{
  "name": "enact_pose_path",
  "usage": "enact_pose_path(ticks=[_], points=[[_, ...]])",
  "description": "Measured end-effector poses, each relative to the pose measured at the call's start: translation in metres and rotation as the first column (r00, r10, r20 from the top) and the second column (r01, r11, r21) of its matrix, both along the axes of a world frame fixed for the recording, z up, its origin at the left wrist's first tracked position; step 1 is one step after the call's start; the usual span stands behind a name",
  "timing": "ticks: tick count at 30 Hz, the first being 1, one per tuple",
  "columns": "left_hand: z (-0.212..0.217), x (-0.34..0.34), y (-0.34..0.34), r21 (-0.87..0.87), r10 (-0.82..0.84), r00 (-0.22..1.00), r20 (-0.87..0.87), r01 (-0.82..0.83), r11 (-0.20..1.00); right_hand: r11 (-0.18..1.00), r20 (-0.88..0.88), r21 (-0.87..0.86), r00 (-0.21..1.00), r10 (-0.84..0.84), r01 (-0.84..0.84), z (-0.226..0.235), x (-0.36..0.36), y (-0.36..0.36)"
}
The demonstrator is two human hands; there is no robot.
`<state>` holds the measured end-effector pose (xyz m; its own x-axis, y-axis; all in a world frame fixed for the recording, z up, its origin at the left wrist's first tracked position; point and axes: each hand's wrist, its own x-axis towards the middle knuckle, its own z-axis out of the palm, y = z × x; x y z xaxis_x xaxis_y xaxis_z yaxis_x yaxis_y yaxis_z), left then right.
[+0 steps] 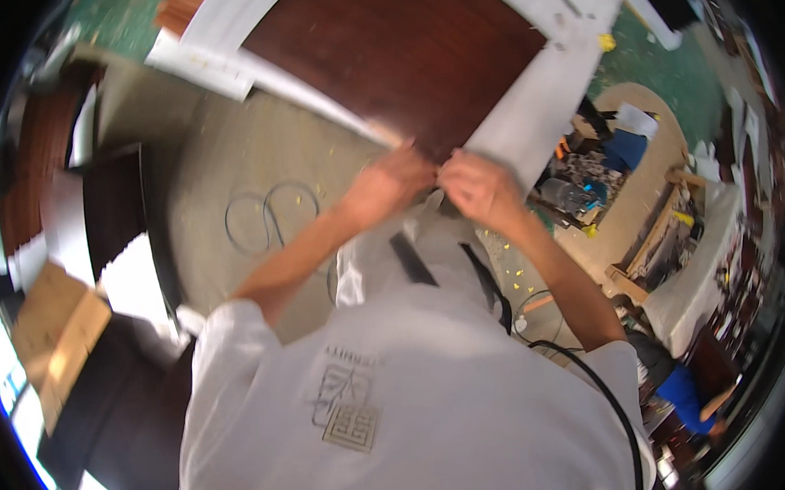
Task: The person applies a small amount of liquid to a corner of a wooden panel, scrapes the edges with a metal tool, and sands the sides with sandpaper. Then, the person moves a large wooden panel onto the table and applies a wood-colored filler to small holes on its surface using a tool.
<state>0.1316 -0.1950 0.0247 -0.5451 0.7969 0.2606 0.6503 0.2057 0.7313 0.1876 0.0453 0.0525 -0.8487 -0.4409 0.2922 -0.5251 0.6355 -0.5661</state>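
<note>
A dark red-brown wooden panel (399, 51) with white edging strips lies in front of me, one corner pointing toward my body. My left hand (389, 180) and my right hand (477, 186) meet at that near corner, fingers closed on its edge. The picture is blurred there, so whether they pinch a white strip (528, 115) along the edge or the corner itself is unclear. My white shirt (411, 405) fills the lower middle of the view.
A loop of wire (270, 218) lies on the grey floor to the left. Cardboard (57, 337) and dark boards sit at far left. A black cable (599, 385) hangs at my right side. Tools and wood scraps (587, 188) crowd the right.
</note>
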Motion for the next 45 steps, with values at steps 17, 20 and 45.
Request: enact_pose_path(ticks=[17,20,45], points=[[0.041,-0.076,0.094,-0.214,-0.031,0.999,-0.044,0.021,0.976,-0.429,0.958,-0.172,0.050,-0.282,0.887,-0.212,0.164,0.181],[0.019,-0.149,0.147,-0.359,0.046,0.976,-0.214,-0.122,0.925,-0.453,0.973,-0.035,-0.074,-0.220,0.891,-0.272,0.135,0.203],[-0.014,-0.203,0.204,-0.521,0.040,0.940,-0.339,-0.223,0.824,0.010,0.533,-0.714,0.553,-0.640,0.700,-0.075,-0.178,0.384]])
